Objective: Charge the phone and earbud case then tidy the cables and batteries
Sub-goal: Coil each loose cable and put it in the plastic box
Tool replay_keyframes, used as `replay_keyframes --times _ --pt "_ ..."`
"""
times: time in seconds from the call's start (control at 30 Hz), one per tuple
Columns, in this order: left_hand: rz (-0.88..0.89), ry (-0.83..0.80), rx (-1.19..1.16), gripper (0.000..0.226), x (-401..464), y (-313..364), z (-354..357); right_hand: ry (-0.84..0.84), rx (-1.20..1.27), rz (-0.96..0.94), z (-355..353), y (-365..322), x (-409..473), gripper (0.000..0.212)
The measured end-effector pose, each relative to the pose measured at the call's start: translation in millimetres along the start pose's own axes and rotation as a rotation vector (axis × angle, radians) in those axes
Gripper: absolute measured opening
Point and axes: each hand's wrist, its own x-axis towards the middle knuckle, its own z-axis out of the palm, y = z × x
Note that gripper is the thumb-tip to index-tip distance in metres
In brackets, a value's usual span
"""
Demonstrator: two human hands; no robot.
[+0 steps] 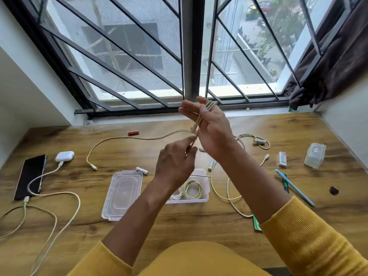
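My right hand (pixel 213 126) is raised above the wooden table (pixel 199 226) with loops of a yellow cable (pixel 127 138) wound over its palm and fingers, thumb against the strands. Just below it, my left hand (pixel 175 162) pinches the same cable; its free end trails left across the table. At the left lies the black phone (pixel 29 176) beside the white earbud case (pixel 64 156), each with a cable plugged in. A clear box (pixel 206 199) holds coiled cables (pixel 192 189). Loose batteries lie about: a red battery (pixel 133 132) and white batteries (pixel 142 170) (pixel 259 141).
The box's clear lid (pixel 122 194) lies left of it. A second yellow cable (pixel 219 192) snakes on the right. A battery pack (pixel 282 158), a small plastic container (pixel 315 155) and pens (pixel 294 188) lie at the right. A barred window (pixel 187 56) closes the far edge.
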Motion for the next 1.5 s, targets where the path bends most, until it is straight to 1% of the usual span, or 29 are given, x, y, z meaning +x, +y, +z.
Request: replay_keyframes --times 0.07,0.1,0.17,0.23,0.33,0.4,0.47,0.6,0.8,0.97,1.0,1.07,1.13,1.17,1.23,1.3,1.4,1.5 --pt "-0.011 -0.051 -0.023 0.04 0 5 -3 0.068 -0.05 -0.038 -3 6 0 0.019" --pt "-0.016 -0.068 -0.047 0.038 1 7 -6 0.094 -0.112 -0.067 -4 8 0 0.019" --pt "-0.043 -0.092 -0.164 0.03 6 7 -12 0.123 -0.32 -0.141 -7 10 -2 0.02" --pt "-0.083 -0.098 -0.276 0.028 14 3 -21 0.093 -0.518 -0.199 -11 13 -5 0.022" --pt "-0.102 -0.08 -0.329 0.029 29 -3 -36 -0.005 -0.694 -0.288 -15 17 -8 0.023" --pt "-0.056 -0.054 -0.291 0.026 34 -2 -44 -0.03 -0.829 -0.345 -15 19 -7 0.024" --pt "0.019 -0.022 -0.24 0.029 37 4 -51 -0.039 -0.935 -0.371 -15 20 -7 0.027" --pt "0.105 0.013 -0.272 0.036 42 9 -63 -0.071 -1.05 -0.311 -16 15 -7 0.022" --pt "0.235 0.02 -0.223 0.032 49 11 -69 -0.11 -1.036 -0.196 -15 -1 -6 0.014" --pt "0.328 -0.013 -0.21 0.031 56 10 -75 -0.223 -0.764 -0.088 -15 -5 -5 0.02" --pt "0.346 -0.022 -0.204 0.029 58 9 -77 -0.244 -0.734 -0.072 -15 -6 -5 0.024" --pt "0.386 -0.036 -0.205 0.022 60 8 -79 -0.278 -0.691 -0.016 -14 -9 -8 0.04" --pt "0.384 -0.037 -0.231 0.016 63 6 -80 -0.326 -0.657 0.069 -11 -10 -13 0.056" --pt "0.369 -0.034 -0.25 0.014 65 5 -80 -0.355 -0.643 0.106 -10 -11 -15 0.06" --pt "0.326 -0.044 -0.304 0.012 66 2 -81 -0.4 -0.624 0.157 -8 -12 -18 0.056" --pt "0.287 -0.084 -0.395 0.011 66 -4 -82 -0.432 -0.596 0.177 -7 -15 -20 0.044" --pt "0.213 -0.147 -0.635 0.015 63 -12 -82 -0.453 -0.551 0.179 -2 -20 -21 0.03" --pt "0.157 -0.182 -0.844 0.021 56 -17 -78 -0.492 -0.477 0.181 2 -21 -18 0.028"
